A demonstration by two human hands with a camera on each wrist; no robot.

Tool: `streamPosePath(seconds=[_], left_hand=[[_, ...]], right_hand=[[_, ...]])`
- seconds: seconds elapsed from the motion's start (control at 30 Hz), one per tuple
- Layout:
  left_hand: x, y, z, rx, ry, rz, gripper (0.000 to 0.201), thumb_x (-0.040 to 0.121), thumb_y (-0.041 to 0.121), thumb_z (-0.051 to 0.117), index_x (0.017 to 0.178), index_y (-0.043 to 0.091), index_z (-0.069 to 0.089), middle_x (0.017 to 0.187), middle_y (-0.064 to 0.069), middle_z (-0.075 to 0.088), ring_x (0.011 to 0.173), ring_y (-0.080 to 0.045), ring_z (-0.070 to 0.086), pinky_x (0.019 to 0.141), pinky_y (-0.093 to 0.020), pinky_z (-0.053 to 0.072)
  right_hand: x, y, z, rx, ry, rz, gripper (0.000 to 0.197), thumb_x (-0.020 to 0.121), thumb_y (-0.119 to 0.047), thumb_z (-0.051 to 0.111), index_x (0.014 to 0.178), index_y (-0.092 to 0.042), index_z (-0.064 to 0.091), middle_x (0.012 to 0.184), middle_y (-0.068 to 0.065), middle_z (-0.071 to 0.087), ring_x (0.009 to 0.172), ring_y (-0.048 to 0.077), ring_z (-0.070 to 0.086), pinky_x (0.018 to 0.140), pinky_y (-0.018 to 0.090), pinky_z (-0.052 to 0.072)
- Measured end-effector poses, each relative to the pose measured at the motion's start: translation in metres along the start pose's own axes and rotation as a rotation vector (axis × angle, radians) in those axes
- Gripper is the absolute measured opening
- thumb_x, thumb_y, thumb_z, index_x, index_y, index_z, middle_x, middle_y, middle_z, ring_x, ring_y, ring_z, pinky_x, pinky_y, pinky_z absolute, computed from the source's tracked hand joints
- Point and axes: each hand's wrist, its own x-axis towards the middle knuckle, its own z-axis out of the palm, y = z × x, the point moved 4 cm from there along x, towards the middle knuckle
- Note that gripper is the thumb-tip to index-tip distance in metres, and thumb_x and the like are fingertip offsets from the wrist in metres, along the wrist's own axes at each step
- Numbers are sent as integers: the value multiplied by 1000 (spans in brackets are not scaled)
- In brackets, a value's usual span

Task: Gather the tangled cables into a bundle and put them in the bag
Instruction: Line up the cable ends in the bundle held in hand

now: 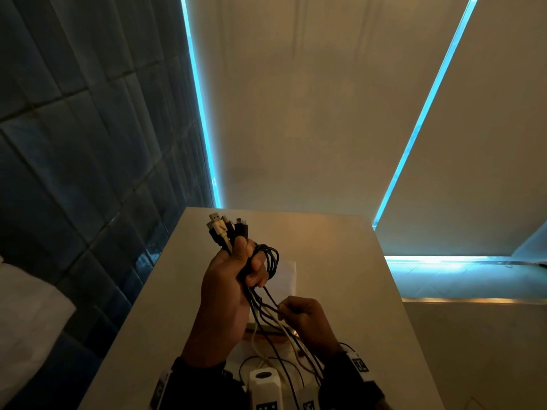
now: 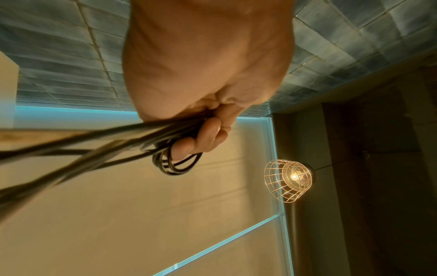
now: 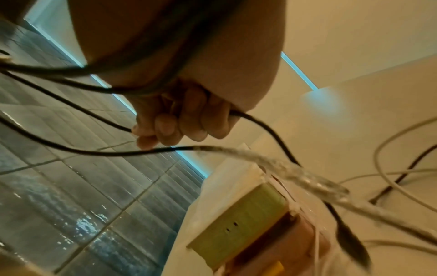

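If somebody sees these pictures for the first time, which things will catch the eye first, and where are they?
First comes the left hand, raised over the middle of the table and gripping a bundle of cables with plugs sticking out on top. Just below it, the right hand pinches one black strand, while loose ends hang towards the table. Bright blue light strips run along the wall behind.

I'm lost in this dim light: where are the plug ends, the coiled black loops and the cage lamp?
plug ends [image 1: 225, 227]: head view, on the white connector.
coiled black loops [image 2: 175, 164]: left wrist view, lower curve.
cage lamp [image 2: 287, 180]: left wrist view, wire shade.
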Motion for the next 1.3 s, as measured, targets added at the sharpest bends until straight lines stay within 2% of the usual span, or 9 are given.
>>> streamPosePath(seconds=[0.1,0.27,0.5,0.6,0.73,0.83,0.97,1.2,1.3], left_hand=[[-1,0,-1,-5,2,3,25,88,30,41,73,11,42,58,1,44,45,-9,30,46,-21,34],[2,-1,-2,23,22,-13,24,88,30,41,73,11,41,57,3,44,44,-8,30,46,-20,33],[8,-10,-11,187,154,-60,30,101,21,34,73,13,40,58,4,44,43,-7,33,44,-19,32],[7,-16,-13,214,217,-97,29,102,21,36,76,12,45,61,-1,51,46,-11,43,48,-22,37],[5,-18,-10,107,186,-144,30,100,23,37,92,5,59,67,-3,69,61,-13,65,65,-30,49],[4,-12,-4,-94,101,-126,30,99,26,36,83,7,54,74,-9,63,71,-22,62,73,-36,47],[4,-3,-3,-235,74,-48,22,91,27,41,74,14,40,65,0,45,57,-14,43,62,-29,34],[6,-10,1,-111,94,-19,30,98,25,35,70,14,36,58,4,40,51,-10,36,58,-28,28],[7,-14,0,44,121,-4,30,100,23,36,71,13,40,55,4,47,51,-12,45,58,-27,39]], right_hand=[[2,14,0,-63,20,39,38,87,-2,59,57,-26,61,51,-13,56,52,-2,49,58,16,41],[5,27,-9,-160,82,100,30,84,-5,60,59,-21,64,55,-12,59,56,-2,53,61,22,44],[5,-63,-29,69,284,-83,16,90,-11,59,75,-7,64,54,-5,44,52,10,36,52,25,32],[-6,-113,-30,175,232,-231,15,92,-6,58,79,-2,63,54,-4,43,50,7,35,48,18,30],[-22,-144,-17,209,27,-366,17,91,-9,57,79,1,63,61,15,49,55,10,40,54,19,35],[-27,-134,-13,222,-71,-318,18,89,-15,56,74,-8,63,58,2,47,54,8,40,52,17,34],[-32,-99,-19,53,-153,-241,21,91,-21,55,71,-16,62,62,-7,53,57,5,45,56,18,37],[-51,-53,-57,-244,25,-203,29,93,-16,59,65,-21,59,60,-13,55,59,0,49,58,13,36],[-63,-47,-84,-337,169,-198,30,93,-16,60,64,-24,54,59,-11,53,56,2,48,55,14,34]])
